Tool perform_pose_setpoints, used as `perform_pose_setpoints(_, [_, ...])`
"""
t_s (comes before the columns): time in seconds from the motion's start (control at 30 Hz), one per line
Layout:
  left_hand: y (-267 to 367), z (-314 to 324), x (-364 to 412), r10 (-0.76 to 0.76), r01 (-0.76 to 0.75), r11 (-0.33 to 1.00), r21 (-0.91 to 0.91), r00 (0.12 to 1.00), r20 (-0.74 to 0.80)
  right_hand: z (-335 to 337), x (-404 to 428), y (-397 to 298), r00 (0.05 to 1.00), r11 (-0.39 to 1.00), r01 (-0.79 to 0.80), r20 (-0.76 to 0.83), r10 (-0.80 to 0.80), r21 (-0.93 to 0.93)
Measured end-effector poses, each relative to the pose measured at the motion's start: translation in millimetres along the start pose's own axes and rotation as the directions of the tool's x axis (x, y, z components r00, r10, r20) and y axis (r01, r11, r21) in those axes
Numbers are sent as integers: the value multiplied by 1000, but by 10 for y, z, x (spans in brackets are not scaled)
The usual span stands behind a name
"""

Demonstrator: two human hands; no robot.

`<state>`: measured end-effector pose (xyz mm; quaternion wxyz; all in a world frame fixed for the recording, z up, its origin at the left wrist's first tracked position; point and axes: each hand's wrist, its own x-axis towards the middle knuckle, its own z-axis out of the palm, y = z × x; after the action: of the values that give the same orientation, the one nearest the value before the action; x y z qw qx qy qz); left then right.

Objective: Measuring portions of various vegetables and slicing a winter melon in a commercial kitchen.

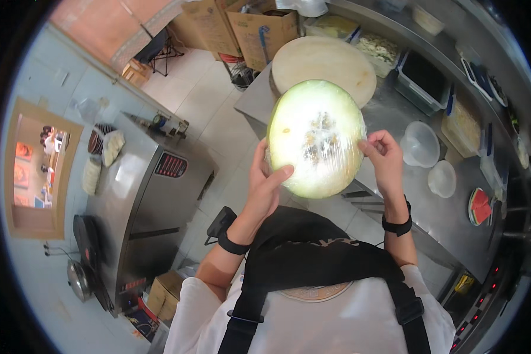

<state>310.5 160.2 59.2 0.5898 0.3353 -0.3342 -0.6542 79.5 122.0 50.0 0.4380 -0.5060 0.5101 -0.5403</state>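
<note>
A large cut winter melon (pixel 309 132) with a pale green rind is held up in front of me, its seedy cut face towards the camera. Clear plastic wrap (pixel 336 159) lies over that face, glossy and wrinkled at the lower right. My left hand (pixel 265 181) grips the melon's lower left side, the thumb on the face. At the right edge, my right hand (pixel 382 155) has thumb and fingers pinched together on what looks like the border of the wrap. Beyond the melon, a thick round chopping block (pixel 325 62) sits on the steel counter (pixel 385 104).
Lidless plastic tubs (pixel 425 84) with food line the counter's back. Two translucent bowls (pixel 420 144) and a plate of watermelon slices (pixel 480 205) stand to the right. A steel cabinet (pixel 159 212) is at left, cardboard boxes (pixel 265 35) at the far end.
</note>
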Motion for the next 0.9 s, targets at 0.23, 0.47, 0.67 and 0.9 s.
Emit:
perform_pose_setpoints(0.23, [-112, 38, 1013, -64, 63, 998, 25, 997, 48, -335, 829, 220, 989, 985, -27, -142, 52, 172])
perform_pose_setpoints(0.47, [-276, -442, 2231, -336, 372, 922, -109, 907, 254, -142, 1646, 290, 936, 554, -255, 60, 346, 793])
perform_pose_setpoints(0.67, [-411, -582, 3076, -454, 396, 891, 222, 790, 413, 91, 2333, 209, 927, 106, -375, 376, 13, 921])
perform_pose_setpoints(0.9, [-140, 141, 3523, 119, -544, 718, 435, 711, 693, 549, 2653, 70, 938, 428, -345, 301, 170, 835])
